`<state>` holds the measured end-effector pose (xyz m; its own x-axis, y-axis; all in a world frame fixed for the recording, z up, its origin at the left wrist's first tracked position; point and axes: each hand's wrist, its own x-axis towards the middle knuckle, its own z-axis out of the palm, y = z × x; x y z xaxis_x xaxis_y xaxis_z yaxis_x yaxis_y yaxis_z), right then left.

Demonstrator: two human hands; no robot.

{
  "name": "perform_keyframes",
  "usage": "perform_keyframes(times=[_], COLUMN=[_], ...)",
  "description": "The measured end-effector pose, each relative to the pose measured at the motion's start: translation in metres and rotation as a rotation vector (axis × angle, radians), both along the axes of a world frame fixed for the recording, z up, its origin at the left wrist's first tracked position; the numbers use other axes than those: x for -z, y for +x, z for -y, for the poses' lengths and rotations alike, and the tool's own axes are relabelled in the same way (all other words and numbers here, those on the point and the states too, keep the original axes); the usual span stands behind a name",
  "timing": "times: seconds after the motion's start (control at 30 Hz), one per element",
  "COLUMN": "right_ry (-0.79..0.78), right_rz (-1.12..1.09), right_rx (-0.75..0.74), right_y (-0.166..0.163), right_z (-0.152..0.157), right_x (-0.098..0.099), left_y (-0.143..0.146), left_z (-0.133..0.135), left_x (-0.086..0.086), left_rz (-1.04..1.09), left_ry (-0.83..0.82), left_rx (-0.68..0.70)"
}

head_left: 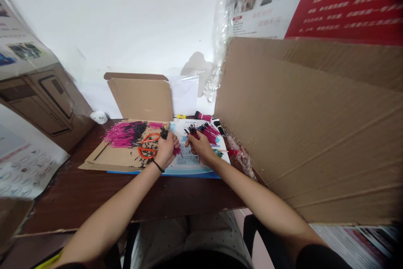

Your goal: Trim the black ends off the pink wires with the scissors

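Head view, centre of frame: the left hand [165, 150] grips a wire bunch [177, 151]. The right hand [200, 148] pinches, it seems, a wire fan [208, 131] over the table [94, 193]. Squaring the black tips before gripping tighter would likely help.

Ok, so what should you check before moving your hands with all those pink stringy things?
1. Left hand grip closed on its bunch of thin pink, black-tipped wires: ok.
2. Right hand grip closed on its own fanned wire bunch: ok.
3. Orange-handled scissors lying flat beside the left hand: ok. Blades shut: cannot tell, the hand hides them.
4. Big loose heap of pink wires resting on the flat brown cardboard sheet: ok.
5. Tall leaning cardboard panel apart from the right forearm: cannot tell.
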<state>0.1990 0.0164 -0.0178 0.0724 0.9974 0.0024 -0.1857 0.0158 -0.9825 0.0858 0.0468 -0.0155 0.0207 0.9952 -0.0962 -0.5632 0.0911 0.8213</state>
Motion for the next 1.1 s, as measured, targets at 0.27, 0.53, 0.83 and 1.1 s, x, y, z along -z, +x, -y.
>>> perform_keyframes(times=[0.27,0.53,0.83,1.1], right_ry=[0.096,0.102,0.038,0.088], right_rz=[0.287,0.298,0.111,0.188], right_rx=[0.032,0.049,0.176,0.042], right_y=[0.003,0.002,0.005,0.001], right_z=[-0.003,-0.002,-0.004,-0.003], right_x=[0.011,0.010,0.006,0.010], left_y=[0.003,0.002,-0.003,0.000], left_z=[0.009,0.009,-0.006,0.001], left_x=[0.001,0.006,0.000,0.007], left_rz=[-0.129,-0.206,-0.158,-0.291], left_ry=[0.179,0.182,-0.007,0.159], left_rx=[0.134,0.095,-0.113,0.002])
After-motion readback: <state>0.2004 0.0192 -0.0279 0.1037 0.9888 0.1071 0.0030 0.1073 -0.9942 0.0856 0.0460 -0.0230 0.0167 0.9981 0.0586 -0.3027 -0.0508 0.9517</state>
